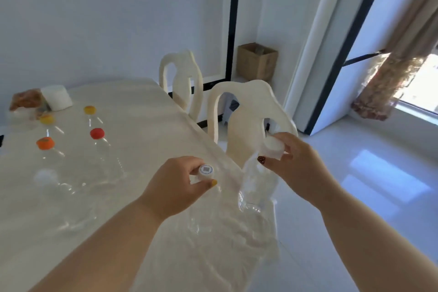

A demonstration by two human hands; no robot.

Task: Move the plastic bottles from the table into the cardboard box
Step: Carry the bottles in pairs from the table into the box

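Observation:
My right hand [298, 168] grips the white cap of a clear plastic bottle [257, 187] that hangs past the table's right edge. My left hand [177, 187] pinches the white cap of a second clear bottle [205, 171] standing at that edge; its see-through body is hard to make out. On the cream table [132, 130] stand several more clear bottles, with an orange cap [45, 143], a red cap [97, 133], two yellow caps [89, 109] and a white cap [46, 175]. The open cardboard box [257, 61] sits on the floor by the far wall.
Two cream chairs [241, 111] stand along the table's right side, between me and the box. A white roll [57, 97] and a snack bag [26, 101] lie at the table's far left. A curtain [388, 78] hangs by the bright window on the right.

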